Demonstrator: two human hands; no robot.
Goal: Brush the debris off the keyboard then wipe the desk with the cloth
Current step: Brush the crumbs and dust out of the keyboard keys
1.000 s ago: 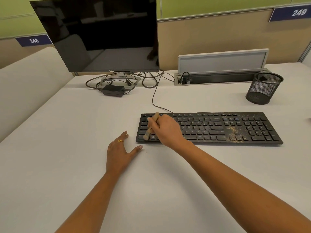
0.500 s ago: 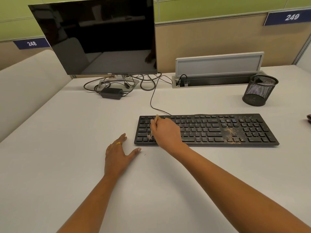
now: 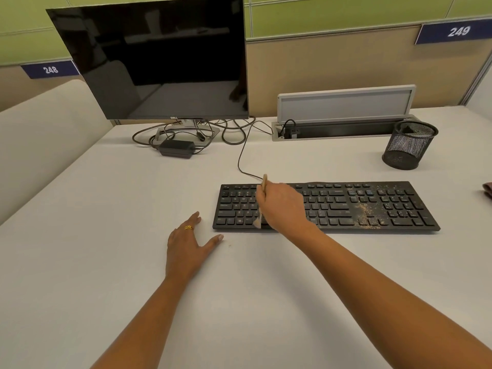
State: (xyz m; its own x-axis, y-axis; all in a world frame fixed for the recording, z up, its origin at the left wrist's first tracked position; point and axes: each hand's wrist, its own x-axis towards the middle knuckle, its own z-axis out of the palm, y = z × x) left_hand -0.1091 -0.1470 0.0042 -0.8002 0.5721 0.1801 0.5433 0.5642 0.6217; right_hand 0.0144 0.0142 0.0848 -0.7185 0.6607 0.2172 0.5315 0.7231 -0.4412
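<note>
A black keyboard (image 3: 346, 206) lies across the white desk (image 3: 106, 209), with tan debris (image 3: 366, 209) scattered over its right part near the arrow keys. My right hand (image 3: 282, 206) is over the keyboard's left half, holding a small wooden brush (image 3: 262, 198). The brush's handle points up and its pale bristles touch the bottom key row. My left hand (image 3: 189, 243) rests flat on the desk, fingers spread, just left of the keyboard's near corner. A brownish cloth (image 3: 487, 189) peeks in at the right edge.
A dark monitor (image 3: 159, 57) stands at the back left, with a power adapter (image 3: 177, 148) and tangled cables at its foot. A grey cable box (image 3: 346, 113) and a black mesh pen cup (image 3: 408, 146) sit at the back right. A tiny speck (image 3: 229, 245) lies near my left thumb.
My right hand has shifted slightly right along the keyboard with the brush, whose handle now stands more upright. My left hand has stayed put.
</note>
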